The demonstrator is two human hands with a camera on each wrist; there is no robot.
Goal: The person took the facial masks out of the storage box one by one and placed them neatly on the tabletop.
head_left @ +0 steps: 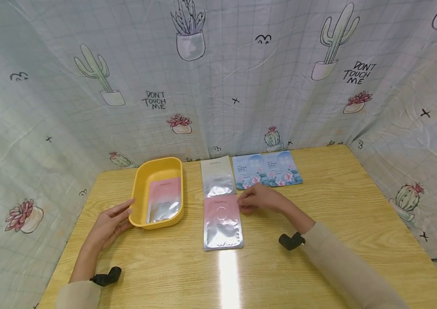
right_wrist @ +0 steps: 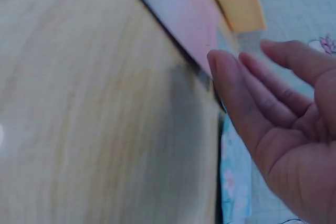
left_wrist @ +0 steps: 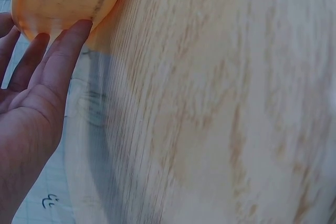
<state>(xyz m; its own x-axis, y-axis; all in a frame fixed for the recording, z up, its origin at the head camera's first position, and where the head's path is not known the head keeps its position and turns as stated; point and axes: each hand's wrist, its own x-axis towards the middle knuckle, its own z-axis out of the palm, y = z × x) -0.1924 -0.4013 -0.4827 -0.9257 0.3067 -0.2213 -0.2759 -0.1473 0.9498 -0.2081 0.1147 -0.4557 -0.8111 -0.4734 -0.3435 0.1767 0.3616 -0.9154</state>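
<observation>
A yellow plastic tray (head_left: 157,162) stands at the left of the table, with a pink-and-silver sachet (head_left: 164,199) lying in it. My left hand (head_left: 104,225) touches the tray's left side with extended fingertips, also visible against its wall in the left wrist view. Another pink-and-silver sachet (head_left: 223,221) lies flat at the middle, overlapping the lower end of a cream-and-silver sachet (head_left: 218,174). At its upper right edge is my right hand (head_left: 262,198), fingers bent. In the right wrist view a gap shows between thumb and index finger; contact with the sachet is unclear.
Two blue floral sachets (head_left: 248,169) lie side by side behind my right hand. A patterned curtain (head_left: 218,86) hangs along the back and sides of the wooden table (head_left: 342,206).
</observation>
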